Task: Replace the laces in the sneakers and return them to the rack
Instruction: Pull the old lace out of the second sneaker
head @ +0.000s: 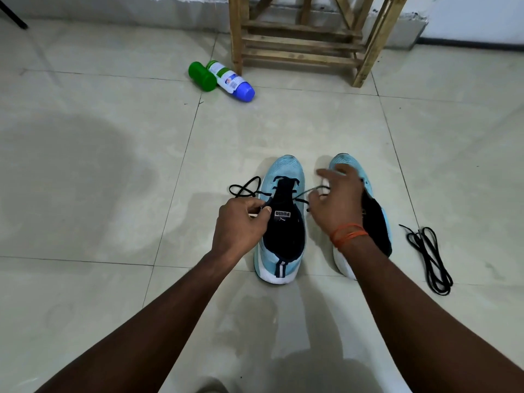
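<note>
One lace (246,189), left hand (241,225) pinching, sneaker (283,171) beside.

Left hand (241,224) pinches lace (246,191) at sneaker (283,171); right hand (337,199) alongside

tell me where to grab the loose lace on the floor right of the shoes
Pinch the free tip at the far end of the loose lace, coming down from above: it lies flat on the floor, and that tip sticks out clear of the folded loops.

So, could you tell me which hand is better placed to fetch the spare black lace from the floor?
Probably right: the spare lace lies beyond the right sneaker, nearest the right hand; the left hand pinches the lace in the left sneaker.
</note>
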